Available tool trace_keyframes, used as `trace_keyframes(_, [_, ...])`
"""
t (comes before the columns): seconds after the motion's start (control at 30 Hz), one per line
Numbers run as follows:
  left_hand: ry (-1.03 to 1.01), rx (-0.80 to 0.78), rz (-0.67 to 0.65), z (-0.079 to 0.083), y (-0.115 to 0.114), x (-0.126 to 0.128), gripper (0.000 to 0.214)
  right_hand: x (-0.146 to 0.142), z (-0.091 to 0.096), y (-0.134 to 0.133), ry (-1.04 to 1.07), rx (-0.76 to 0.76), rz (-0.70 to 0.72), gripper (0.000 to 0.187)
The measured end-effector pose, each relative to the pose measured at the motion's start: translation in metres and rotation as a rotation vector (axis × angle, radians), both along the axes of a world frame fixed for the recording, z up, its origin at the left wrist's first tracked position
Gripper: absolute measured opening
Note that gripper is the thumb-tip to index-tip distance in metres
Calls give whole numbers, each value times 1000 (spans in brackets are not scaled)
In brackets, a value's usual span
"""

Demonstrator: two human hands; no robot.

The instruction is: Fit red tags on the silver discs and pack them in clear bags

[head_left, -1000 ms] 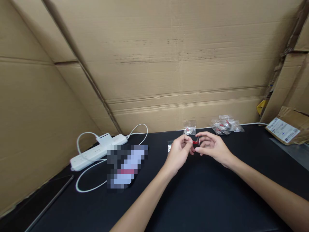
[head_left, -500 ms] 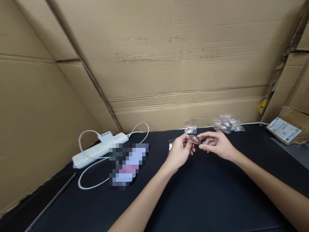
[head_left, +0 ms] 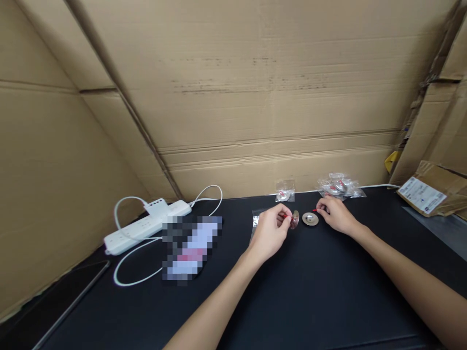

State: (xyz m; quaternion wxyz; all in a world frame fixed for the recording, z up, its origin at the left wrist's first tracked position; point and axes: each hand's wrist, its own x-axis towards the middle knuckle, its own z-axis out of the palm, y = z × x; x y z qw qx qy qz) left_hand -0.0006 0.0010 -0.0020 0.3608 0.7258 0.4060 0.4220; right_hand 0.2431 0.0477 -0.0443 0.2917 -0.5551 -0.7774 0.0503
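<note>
Metal disc (head_left: 295,219), red-corded, is pinched on edge in the left hand (head_left: 270,232). Just beside it a second disc (head_left: 310,218) lies flat on the black table (head_left: 310,291), the right hand (head_left: 337,216) pinching its red cord. Bagged discs (head_left: 339,186) sit behind.

- Black table (head_left: 310,291) — matte top
- White power strip (head_left: 146,227), cord looped
- Small metal disc (head_left: 310,218)
- Clear plastic bags (head_left: 337,185) — heaped at back
- Brown cardboard parcel (head_left: 434,190)
</note>
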Motion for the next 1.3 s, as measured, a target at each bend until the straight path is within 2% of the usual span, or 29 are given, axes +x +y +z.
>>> trace_keyframes(0.13, [277, 285, 56, -2, -2, -2, 14, -2, 3, -2, 57, -12, 19, 13])
trace_keyframes(0.23, [438, 384, 58, -6, -2, -4, 17, -5, 5, -4, 108, -46, 60, 12])
trace_keyframes(0.37, [537, 412, 3, -9, -2, -4, 19, -12, 11, -9, 129, -93, 128, 12])
trace_keyframes(0.5, [578, 422, -19, -7, -4, -3, 18, -16, 16, -13, 34, -61, 140, 15])
trace_keyframes(0.8, [529, 409, 26, -7, -6, -3, 9, -19, 11, -15, 29, -112, 135, 13])
trace_keyframes(1.0, [570, 473, 50, -10, -10, 1, 22, -20, 13, -19, -26, -109, 124, 10])
trace_keyframes(1.13, [603, 509, 24, -11, -14, 5, 22, -34, 21, -33, -143, -54, 100, 9])
trace_keyframes(1.3, [619, 497, 14, -12, -16, 8, 17, -62, 24, -50, -267, -75, 41, 12])
